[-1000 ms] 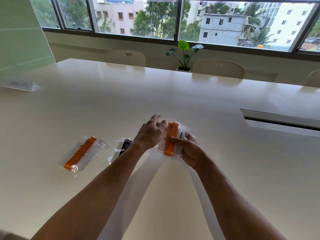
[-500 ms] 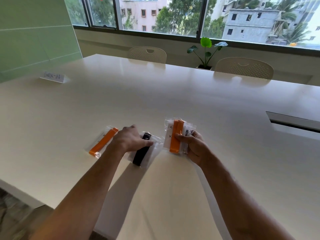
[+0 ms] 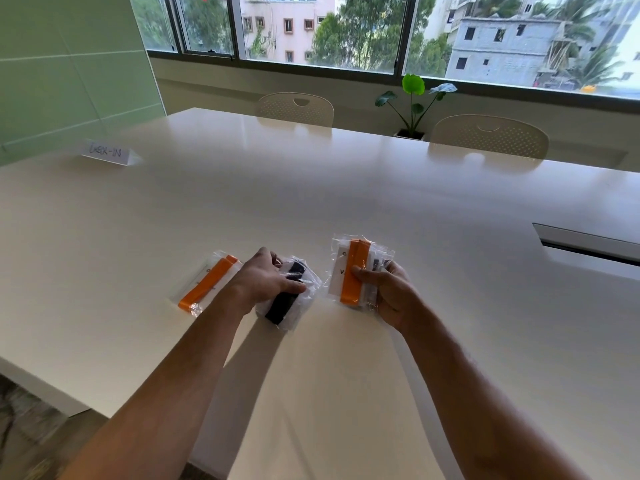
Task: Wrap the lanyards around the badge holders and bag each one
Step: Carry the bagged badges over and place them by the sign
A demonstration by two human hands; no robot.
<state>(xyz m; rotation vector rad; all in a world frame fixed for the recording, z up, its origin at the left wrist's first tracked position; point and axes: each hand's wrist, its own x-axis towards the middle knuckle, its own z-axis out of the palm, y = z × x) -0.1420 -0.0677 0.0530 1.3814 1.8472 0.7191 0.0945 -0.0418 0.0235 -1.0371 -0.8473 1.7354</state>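
Observation:
Three clear bags, each with a badge holder wrapped in a lanyard, are near the table's front. My right hand (image 3: 384,292) grips the bag with the orange lanyard (image 3: 353,271), thumb across the orange band, holding it upright just above the table. My left hand (image 3: 266,280) grips the bag with the black lanyard (image 3: 287,301), fingers curled over its top; the bag lies on the table. Left of it, a second orange-lanyard bag (image 3: 207,284) lies flat and untouched.
The white table (image 3: 311,188) stretches far ahead. A folded "CHECK-IN" card (image 3: 105,153) stands at the far left. A cable slot (image 3: 588,242) is set in the table at right. Two chairs (image 3: 296,107) and a potted plant (image 3: 412,105) stand beyond the far edge.
My left hand left the orange bag in my right hand, moved left and took hold of the black-lanyard bag. The right hand kept its bag. The camera turned left.

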